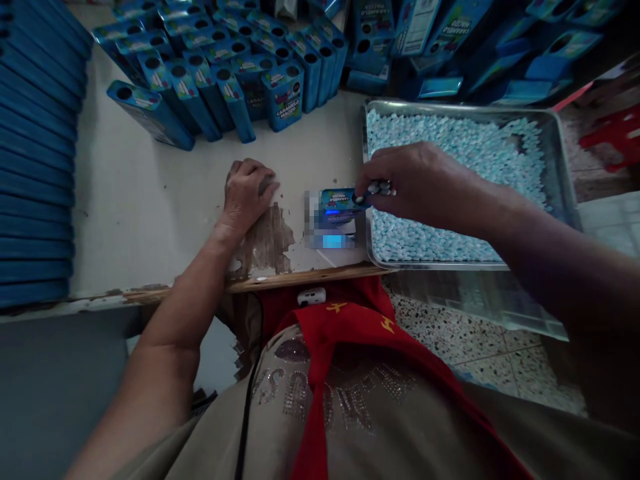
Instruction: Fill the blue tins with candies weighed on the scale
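Note:
My right hand is closed on several small pale candies, held at the end of a blue candy box. That box lies at the tray's left edge, and its label reads "Caramelo Macizo". Under and beside it is an object hidden by a pixelated patch with a bright blue area. My left hand rests on the worn white table with its fingers curled in, and nothing shows in its grasp. Beneath my right hand, a metal tray holds a layer of pale blue and white candies.
Many blue candy boxes stand upright at the back of the table. Flat blue boxes are stacked high at the left. More boxes crowd the back right, behind the tray. A red object is at the far right.

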A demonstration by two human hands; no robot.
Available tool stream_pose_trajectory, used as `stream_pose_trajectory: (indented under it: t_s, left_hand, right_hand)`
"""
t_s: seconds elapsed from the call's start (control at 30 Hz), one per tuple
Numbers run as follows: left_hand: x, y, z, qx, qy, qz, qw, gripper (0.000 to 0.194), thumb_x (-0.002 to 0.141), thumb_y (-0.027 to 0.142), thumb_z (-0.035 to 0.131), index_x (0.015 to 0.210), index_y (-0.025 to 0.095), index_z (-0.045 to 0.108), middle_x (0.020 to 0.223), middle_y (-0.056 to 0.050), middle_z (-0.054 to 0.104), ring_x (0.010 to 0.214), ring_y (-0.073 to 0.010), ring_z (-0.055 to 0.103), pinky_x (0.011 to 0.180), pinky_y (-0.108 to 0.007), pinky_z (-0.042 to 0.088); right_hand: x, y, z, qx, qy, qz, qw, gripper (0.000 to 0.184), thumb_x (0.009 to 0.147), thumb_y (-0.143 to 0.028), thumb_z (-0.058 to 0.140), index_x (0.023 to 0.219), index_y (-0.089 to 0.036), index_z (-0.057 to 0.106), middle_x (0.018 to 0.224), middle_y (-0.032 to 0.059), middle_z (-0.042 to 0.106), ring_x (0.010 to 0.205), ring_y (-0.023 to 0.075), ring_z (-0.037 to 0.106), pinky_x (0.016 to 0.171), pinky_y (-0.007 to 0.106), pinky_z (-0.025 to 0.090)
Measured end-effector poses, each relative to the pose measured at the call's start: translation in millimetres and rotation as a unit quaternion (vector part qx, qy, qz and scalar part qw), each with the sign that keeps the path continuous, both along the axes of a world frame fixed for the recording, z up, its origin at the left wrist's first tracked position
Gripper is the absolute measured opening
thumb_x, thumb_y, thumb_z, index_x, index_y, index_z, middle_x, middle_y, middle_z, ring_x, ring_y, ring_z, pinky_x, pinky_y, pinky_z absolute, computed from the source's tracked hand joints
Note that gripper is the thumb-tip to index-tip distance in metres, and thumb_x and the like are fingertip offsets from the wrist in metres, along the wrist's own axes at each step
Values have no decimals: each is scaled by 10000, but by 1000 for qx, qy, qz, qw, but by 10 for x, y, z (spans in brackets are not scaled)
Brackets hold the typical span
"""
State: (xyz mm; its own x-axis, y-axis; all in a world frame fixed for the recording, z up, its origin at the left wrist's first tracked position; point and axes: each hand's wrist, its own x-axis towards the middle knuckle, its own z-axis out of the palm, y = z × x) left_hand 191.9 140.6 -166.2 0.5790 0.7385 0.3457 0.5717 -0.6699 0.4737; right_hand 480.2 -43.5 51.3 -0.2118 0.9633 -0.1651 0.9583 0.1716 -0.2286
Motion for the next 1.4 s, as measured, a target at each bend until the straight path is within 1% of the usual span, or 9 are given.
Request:
stream_pose_trajectory:
  t_s: [0.27,0.43,0.53,0.67,0.77,0.87,1.07,1.23,1.4]
  left_hand:
    - [17,27,-29,-24,-12,-8,1000,115,1089,325,843,1186,263,830,1354,-121,769,1395,-427,703,1377,-639,526]
    - [13,31,-25,-24,-14,-10,1000,115,1079,325,831,1181,271,832,1360,-120,767,1380,-428,705,1357,-640,532]
    - [10,27,-22,-20,-12,-9,1000,131,1110,355,815,1206,266,831,1364,-112,773,1364,-400,701,1352,-631,530]
    - [7,28,-38,-23,-4,-5,1000,159,1142,397,813,1223,261,821,1378,-106,770,1377,-380,688,1352,-630,525]
    - [1,46,-71,-23,-24,-9,999,155,1141,444,818,1174,292,804,1354,-109,772,1385,-411,702,1352,-622,538]
    - [-5,74,-112,-5,-42,-12,999,191,1137,488,814,1144,299,791,1308,-124,778,1364,-436,708,1311,-638,574]
    - [-8,88,-135,18,-19,-6,1000,262,1163,528,824,1110,277,776,1276,-132,763,1318,-430,724,1275,-636,597]
    - [-11,62,-111,22,11,14,1000,362,1220,592,800,1157,236,787,1277,-129,740,1329,-405,722,1295,-599,587]
    - [-12,93,-130,38,18,4,999,367,1216,583,822,1179,218,799,1298,-140,752,1312,-397,715,1306,-590,585]
  right_hand:
    - [-128,4,98,-22,-17,-14,1000,427,956,-34,747,1289,-217,941,1288,108,865,942,237,804,898,378,639]
    - [-223,-3,199,-9,18,-52,998,343,947,-11,754,1154,-242,899,1279,101,864,972,238,817,931,390,668]
    - [-50,-88,162,23,-14,-108,994,252,996,-72,744,1088,-249,896,1207,97,878,997,253,814,970,404,613]
    - [398,-392,-206,-23,-83,-185,979,187,1016,-169,822,1177,-208,908,1095,113,886,937,268,781,864,410,519]
    - [633,-628,-662,-71,-46,-119,989,539,1001,-208,852,1538,-185,808,1443,211,853,1174,335,787,915,422,559]
    - [715,-713,-1020,-69,-57,-88,992,752,931,-288,894,1646,-150,708,1586,265,764,1380,447,728,1008,478,587]
    - [920,-600,-1127,-103,4,-115,988,228,939,-343,753,1133,-246,824,1166,118,862,1022,334,808,854,410,555]
    - [1155,-580,-1046,-134,167,-274,938,247,842,-451,826,977,-244,832,768,35,773,732,260,770,701,377,562]
    - [1151,-566,-929,-120,240,-308,913,210,767,-416,852,861,-232,814,676,29,728,641,216,698,658,365,565]
